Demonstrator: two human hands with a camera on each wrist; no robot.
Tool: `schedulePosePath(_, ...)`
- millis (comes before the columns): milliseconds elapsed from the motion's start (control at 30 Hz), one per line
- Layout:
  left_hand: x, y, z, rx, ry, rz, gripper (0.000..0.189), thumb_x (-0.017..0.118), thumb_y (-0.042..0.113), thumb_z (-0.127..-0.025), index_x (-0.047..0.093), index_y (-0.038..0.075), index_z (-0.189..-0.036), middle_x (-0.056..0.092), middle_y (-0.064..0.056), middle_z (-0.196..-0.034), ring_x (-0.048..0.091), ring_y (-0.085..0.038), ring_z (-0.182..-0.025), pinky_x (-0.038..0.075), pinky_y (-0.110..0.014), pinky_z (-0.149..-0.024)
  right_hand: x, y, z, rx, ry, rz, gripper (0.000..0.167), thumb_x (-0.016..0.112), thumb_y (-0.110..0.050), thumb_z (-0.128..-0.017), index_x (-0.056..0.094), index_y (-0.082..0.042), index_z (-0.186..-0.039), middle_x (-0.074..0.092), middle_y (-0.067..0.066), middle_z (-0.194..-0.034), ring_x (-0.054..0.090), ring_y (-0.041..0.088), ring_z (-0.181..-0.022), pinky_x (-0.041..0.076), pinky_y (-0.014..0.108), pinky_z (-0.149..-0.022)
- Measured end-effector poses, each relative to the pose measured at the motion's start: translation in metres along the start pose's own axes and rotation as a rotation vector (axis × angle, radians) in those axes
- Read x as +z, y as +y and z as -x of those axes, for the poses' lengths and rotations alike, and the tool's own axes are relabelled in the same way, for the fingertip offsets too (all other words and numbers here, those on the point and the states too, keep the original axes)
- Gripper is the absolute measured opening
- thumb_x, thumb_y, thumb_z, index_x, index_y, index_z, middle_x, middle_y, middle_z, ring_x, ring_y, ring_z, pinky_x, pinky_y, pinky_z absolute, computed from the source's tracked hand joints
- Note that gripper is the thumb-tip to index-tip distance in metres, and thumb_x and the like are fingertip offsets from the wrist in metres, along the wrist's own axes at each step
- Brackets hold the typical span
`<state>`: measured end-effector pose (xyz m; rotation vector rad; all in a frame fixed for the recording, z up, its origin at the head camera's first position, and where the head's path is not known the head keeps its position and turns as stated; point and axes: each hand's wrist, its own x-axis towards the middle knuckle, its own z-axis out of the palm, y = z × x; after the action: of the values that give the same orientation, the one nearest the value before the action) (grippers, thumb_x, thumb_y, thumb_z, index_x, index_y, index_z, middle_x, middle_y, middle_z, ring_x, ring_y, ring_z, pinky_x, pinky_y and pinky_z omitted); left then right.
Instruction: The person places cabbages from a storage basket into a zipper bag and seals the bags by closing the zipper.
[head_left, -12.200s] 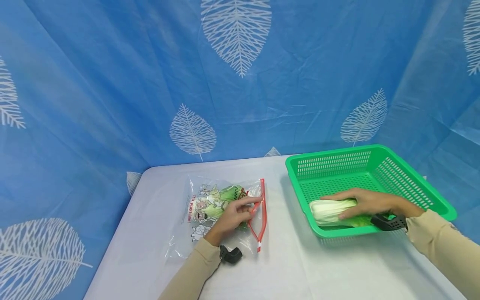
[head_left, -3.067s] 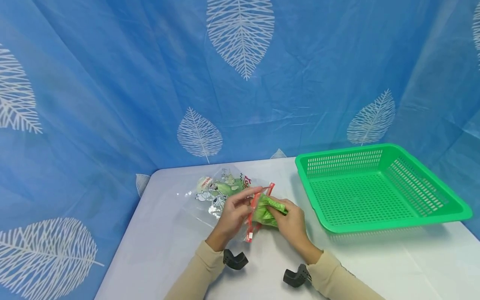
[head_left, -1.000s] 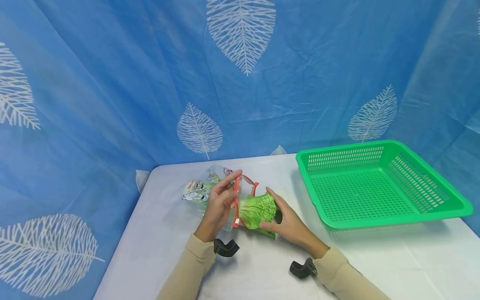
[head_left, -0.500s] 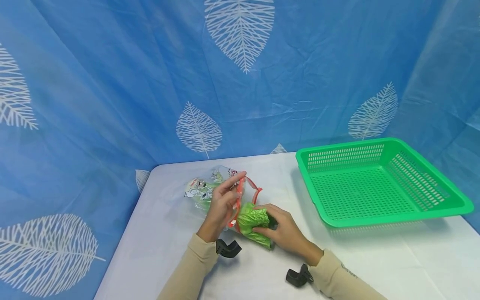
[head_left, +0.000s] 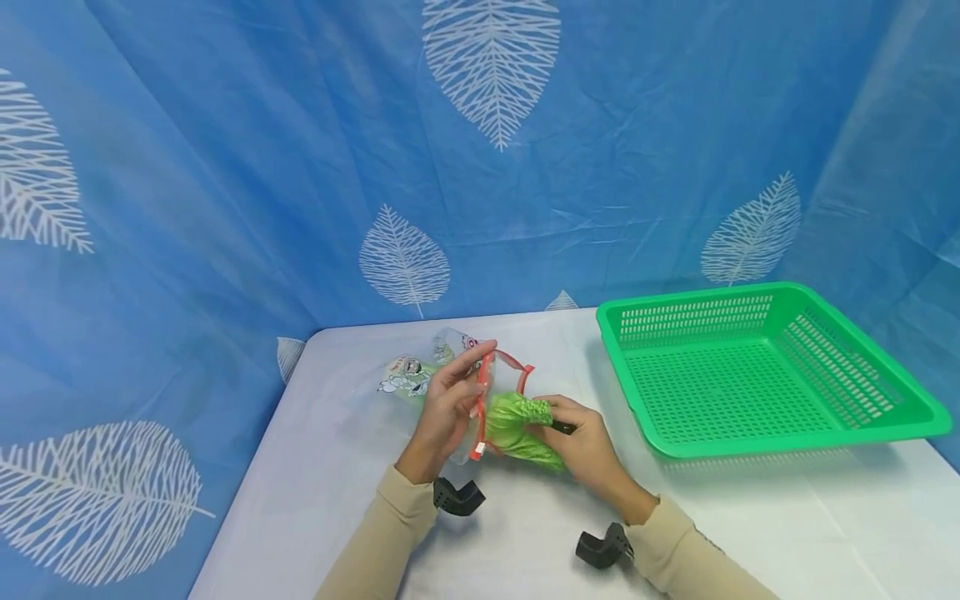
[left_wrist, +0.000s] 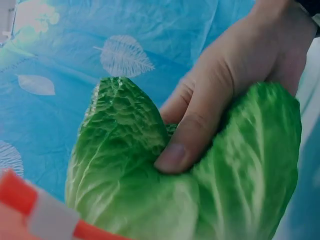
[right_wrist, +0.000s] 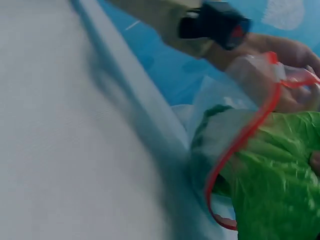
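In the head view, a clear zip bag (head_left: pixel 405 383) with cartoon prints and a red zip edge lies left of centre. My left hand (head_left: pixel 442 408) grips its red-edged mouth, index finger stretched along the zip. Out of that mouth sticks the leafy end of a Chinese cabbage (head_left: pixel 517 425); its pale stalk end is hidden inside. My right hand (head_left: pixel 585 437) pinches the outer leaves. The left wrist view shows the right thumb (left_wrist: pixel 175 155) pressed into a fold of the leaves. In the right wrist view the red zip strip (right_wrist: pixel 240 140) loops around the cabbage.
A green slotted basket (head_left: pixel 750 448) stands to the right on the white-covered table (head_left: pixel 510 550), with nothing in it. Behind and at the left hangs a blue curtain (head_left: pixel 585 150) with white leaf prints. Each wrist wears a black camera mount (head_left: pixel 603 546).
The cabbage has gone from the green basket into the bag's mouth. Over the last second the right hand shifts its grasp from spread around the leaves to pinching them.
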<state>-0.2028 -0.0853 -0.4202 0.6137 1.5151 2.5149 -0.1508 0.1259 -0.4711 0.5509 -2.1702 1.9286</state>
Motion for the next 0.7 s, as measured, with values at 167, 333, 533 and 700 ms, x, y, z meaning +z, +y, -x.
schedulePosePath(167, 0.009, 0.004, -0.001, 0.007, -0.001, 0.025, 0.057, 0.052, -0.006, -0.088, 0.055, -0.003, -0.145, 0.05, -0.012, -0.144, 0.059, -0.015, -0.114, 0.052, -0.023, -0.081, -0.01, -0.001, -0.007, 0.308, -0.054, -0.26, 0.027, 0.076, -0.005, -0.09, 0.075, 0.003, -0.116, 0.073, 0.005, -0.113, 0.069, 0.016, -0.099, 0.058, 0.03, -0.077)
schedulePosePath(333, 0.022, 0.001, -0.005, 0.01, 0.013, 0.102, 0.054, 0.05, -0.008, -0.088, 0.062, 0.004, -0.14, 0.055, -0.011, -0.127, 0.06, -0.011, -0.088, 0.048, -0.016, -0.061, -0.002, -0.003, -0.013, 0.459, 0.025, -0.284, 0.029, 0.076, -0.009, -0.092, 0.073, 0.008, -0.116, 0.072, 0.008, -0.108, 0.068, 0.014, -0.091, 0.058, 0.028, -0.074)
schedulePosePath(533, 0.027, -0.004, -0.003, 0.009, -0.006, 0.076, 0.057, 0.047, -0.008, -0.089, 0.054, -0.002, -0.146, 0.051, -0.015, -0.143, 0.061, -0.015, -0.101, 0.048, -0.019, -0.062, 0.011, -0.017, -0.018, 0.343, 0.424, -0.035, 0.029, 0.079, -0.014, -0.091, 0.076, 0.003, -0.115, 0.072, 0.017, -0.116, 0.067, 0.016, -0.099, 0.055, 0.02, -0.075)
schedulePosePath(700, 0.014, 0.007, -0.012, 0.058, 0.048, 0.038, 0.058, 0.05, -0.004, -0.092, 0.049, -0.001, -0.15, 0.038, -0.02, -0.158, 0.061, -0.017, -0.11, 0.05, -0.022, -0.071, 0.001, -0.023, -0.019, 0.306, 0.459, 0.002, 0.04, 0.079, -0.015, -0.091, 0.071, 0.007, -0.123, 0.062, 0.022, -0.135, 0.055, 0.031, -0.13, 0.051, 0.031, -0.098)
